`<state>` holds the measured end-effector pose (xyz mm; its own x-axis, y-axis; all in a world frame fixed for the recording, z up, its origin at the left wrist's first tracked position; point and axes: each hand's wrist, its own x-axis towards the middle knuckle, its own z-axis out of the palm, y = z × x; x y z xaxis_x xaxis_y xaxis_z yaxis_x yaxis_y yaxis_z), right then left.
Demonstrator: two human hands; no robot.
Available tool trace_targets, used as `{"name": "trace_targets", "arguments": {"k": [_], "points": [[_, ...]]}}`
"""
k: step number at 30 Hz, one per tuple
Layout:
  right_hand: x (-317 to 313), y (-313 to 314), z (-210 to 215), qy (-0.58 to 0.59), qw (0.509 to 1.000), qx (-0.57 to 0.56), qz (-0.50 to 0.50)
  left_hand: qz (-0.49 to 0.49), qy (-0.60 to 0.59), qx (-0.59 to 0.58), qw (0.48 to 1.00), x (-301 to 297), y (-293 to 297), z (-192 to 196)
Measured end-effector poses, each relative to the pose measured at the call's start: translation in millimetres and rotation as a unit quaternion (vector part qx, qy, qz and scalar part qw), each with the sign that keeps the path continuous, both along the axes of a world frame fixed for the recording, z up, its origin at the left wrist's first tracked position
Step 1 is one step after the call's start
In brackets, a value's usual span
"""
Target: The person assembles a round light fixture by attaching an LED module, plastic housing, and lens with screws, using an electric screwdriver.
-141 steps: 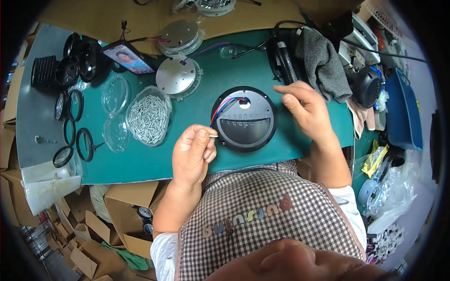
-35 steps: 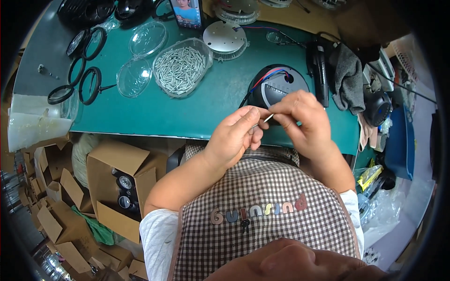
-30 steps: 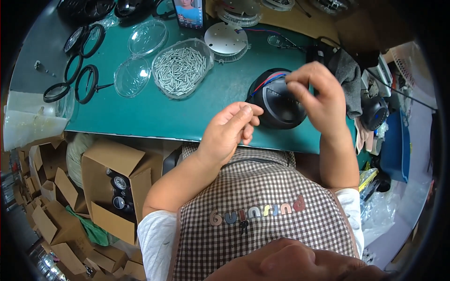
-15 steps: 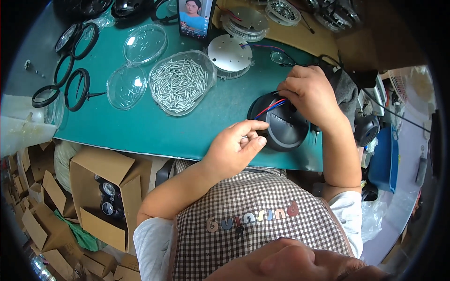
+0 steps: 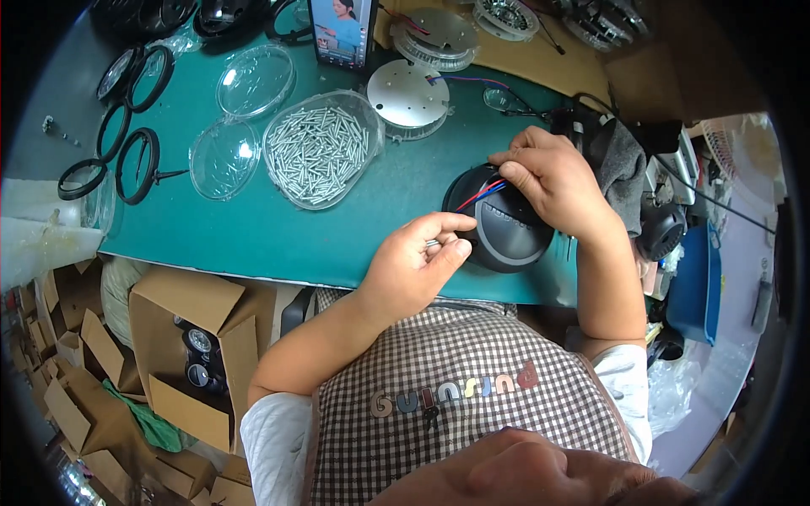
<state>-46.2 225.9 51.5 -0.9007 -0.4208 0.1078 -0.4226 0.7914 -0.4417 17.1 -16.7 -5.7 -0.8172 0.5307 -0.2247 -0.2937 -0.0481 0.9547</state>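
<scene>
A round black plastic housing [image 5: 513,236] lies on the green table mat in front of me, with red and blue wires [image 5: 481,196] coming out across its upper face. My left hand [image 5: 413,266] is at its left side, index finger touching the rim. Its other fingers are curled around what looks like a small silver pin, only partly visible. Over the far edge of the housing, my right hand [image 5: 548,181] is closed in a pinch; whatever its fingertips hold is hidden. Left of the housing, a clear plastic bowl [image 5: 376,126] is full of small silver pins [image 5: 316,156].
Clear round covers [image 5: 256,80] and black rings [image 5: 137,166] lie at the left. Farther back are a silver disc [image 5: 409,93] with wires and a propped phone [image 5: 342,32]. A grey cloth [image 5: 620,160] lies right of my hand; an open carton [image 5: 181,295] stands below the table's left edge.
My right hand has shifted slightly nearer and left along the housing's far rim. The left hand stays at the left rim; the view has moved a little.
</scene>
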Motion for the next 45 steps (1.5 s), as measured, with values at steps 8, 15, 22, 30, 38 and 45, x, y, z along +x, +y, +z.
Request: {"name": "trace_targets", "arguments": {"k": [8, 15, 22, 30, 38, 45], "points": [[11, 4, 6, 0.047, 0.998, -0.019, 0.04, 0.005, -0.014, 0.007, 1.0, 1, 0, -2], [14, 1, 2, 0.053, 0.998, -0.002, 0.034, 0.005, -0.002, 0.012, 1.0, 0, 0, -1], [19, 2, 3, 0.059, 0.998, 0.002, -0.008, 0.02, 0.011, 0.009, 1.0, 1, -1, -1], [31, -6, 9, 0.131, 0.989, -0.051, -0.052, 0.048, -0.073, 0.147, 0.985, -2, -4, -9], [76, -51, -1, 0.16, 0.978, -0.109, 0.071, 0.077, -0.135, 0.328, 0.932, 7, 9, 10], [87, -67, -18, 0.139, 0.988, -0.064, -0.001, 0.032, -0.107, 0.348, 0.931, 21, 11, 11]]}}
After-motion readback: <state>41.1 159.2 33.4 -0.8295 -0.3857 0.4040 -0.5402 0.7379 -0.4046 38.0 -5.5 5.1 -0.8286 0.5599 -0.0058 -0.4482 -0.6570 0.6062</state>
